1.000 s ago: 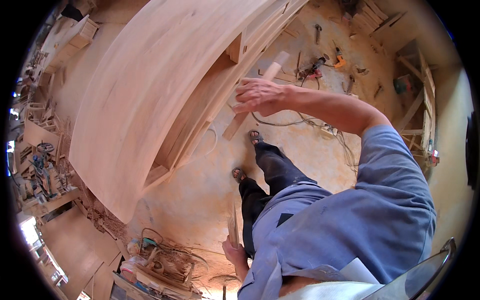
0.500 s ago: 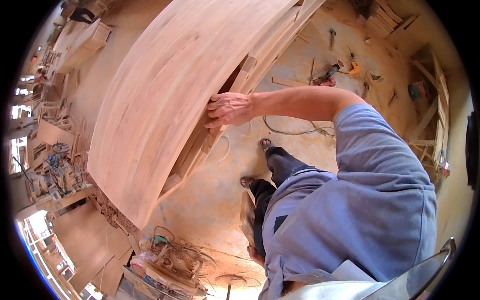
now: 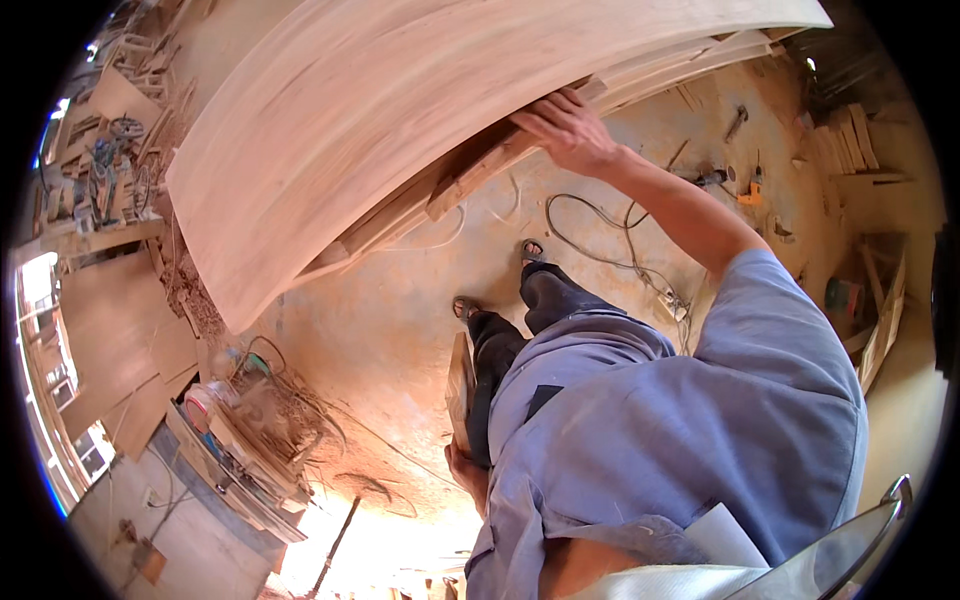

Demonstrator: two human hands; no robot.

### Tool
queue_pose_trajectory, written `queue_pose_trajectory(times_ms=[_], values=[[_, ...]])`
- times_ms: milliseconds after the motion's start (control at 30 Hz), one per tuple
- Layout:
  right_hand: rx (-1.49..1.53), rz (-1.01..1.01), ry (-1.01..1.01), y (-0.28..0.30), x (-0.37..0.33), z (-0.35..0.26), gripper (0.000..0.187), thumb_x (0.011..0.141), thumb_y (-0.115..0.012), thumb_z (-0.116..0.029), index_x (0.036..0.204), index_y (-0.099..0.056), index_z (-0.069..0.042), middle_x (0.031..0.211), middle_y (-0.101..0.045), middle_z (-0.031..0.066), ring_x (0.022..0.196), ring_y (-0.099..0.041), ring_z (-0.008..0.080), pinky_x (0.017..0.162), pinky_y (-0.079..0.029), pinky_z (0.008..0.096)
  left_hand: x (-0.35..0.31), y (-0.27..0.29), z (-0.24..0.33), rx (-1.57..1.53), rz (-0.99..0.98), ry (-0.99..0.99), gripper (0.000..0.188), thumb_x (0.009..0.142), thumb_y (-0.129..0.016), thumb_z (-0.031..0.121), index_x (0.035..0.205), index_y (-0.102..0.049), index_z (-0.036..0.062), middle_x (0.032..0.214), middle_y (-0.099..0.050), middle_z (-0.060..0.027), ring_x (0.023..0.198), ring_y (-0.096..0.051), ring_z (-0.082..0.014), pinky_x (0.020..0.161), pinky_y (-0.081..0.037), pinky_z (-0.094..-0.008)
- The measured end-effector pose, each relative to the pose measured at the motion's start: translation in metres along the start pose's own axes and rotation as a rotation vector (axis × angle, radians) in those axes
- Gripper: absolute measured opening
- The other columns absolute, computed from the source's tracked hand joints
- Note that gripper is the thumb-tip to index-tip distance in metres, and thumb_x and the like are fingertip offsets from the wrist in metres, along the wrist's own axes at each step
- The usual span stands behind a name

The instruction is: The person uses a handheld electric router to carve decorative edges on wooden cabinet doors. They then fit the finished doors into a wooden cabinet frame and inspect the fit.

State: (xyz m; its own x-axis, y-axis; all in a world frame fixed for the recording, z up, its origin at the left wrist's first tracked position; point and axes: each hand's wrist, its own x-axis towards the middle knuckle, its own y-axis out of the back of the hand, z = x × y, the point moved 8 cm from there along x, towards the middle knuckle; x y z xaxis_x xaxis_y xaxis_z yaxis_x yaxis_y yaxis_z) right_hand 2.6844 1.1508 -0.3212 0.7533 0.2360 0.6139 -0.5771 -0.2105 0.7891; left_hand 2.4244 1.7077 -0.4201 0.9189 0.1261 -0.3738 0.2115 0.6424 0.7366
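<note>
A large pale wooden tabletop (image 3: 400, 110) with a curved outline spans the upper part of the head view. Below its near edge runs a wooden frame, with a short wooden rail (image 3: 485, 175) set beside a dark gap. My right hand (image 3: 572, 132) reaches across to this rail, its fingers stretched out and spread over the rail close under the tabletop's edge. Low at my left side, my left hand (image 3: 467, 470) is closed round the lower end of a wooden board (image 3: 459, 390) held upright against my leg. Most of its fingers are hidden.
A cable (image 3: 600, 230) loops over the floor near my feet. A drill (image 3: 752, 187) and a hammer (image 3: 737, 122) lie at the right. Sawdust and a cluttered low bench (image 3: 240, 470) are at lower left. Planks (image 3: 855, 140) lean at far right.
My view has turned, so the tabletop lies more level across it. My right hand has moved rightward along the edge, its fingers now straighter. The left hand still holds the board.
</note>
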Motion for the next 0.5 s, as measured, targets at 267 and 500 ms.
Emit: queue_pose_trajectory(times_ms=[267, 500], values=[[0.167, -0.165, -0.063, 0.008, -0.001, -0.016, 0.039, 0.062, -0.077, -0.008, 0.100, -0.066, -0.007, 0.091, -0.065, 0.0064, 0.092, -0.064, 0.0262, 0.084, -0.049, 0.0400, 0.005, 0.015, 0.023, 0.110, -0.011, 0.048, 0.048, 0.076, -0.061, -0.004, 0.124, -0.063, 0.0003, 0.111, -0.062, -0.0212, 0.106, -0.059, -0.0441, 0.090, -0.048, -0.0486], [0.187, -0.390, -0.332, -0.065, -0.011, 0.030, 0.042, 0.074, -0.081, -0.023, 0.111, -0.066, -0.010, 0.113, -0.069, 0.0121, 0.110, -0.063, 0.0335, 0.094, -0.050, 0.0435, 0.019, 0.002, 0.060, 0.145, -0.044, 0.007, 0.056, 0.071, -0.063, -0.005, 0.126, -0.063, 0.0028, 0.108, -0.061, -0.0193, 0.105, -0.059, -0.0424, 0.091, -0.048, -0.0489]])
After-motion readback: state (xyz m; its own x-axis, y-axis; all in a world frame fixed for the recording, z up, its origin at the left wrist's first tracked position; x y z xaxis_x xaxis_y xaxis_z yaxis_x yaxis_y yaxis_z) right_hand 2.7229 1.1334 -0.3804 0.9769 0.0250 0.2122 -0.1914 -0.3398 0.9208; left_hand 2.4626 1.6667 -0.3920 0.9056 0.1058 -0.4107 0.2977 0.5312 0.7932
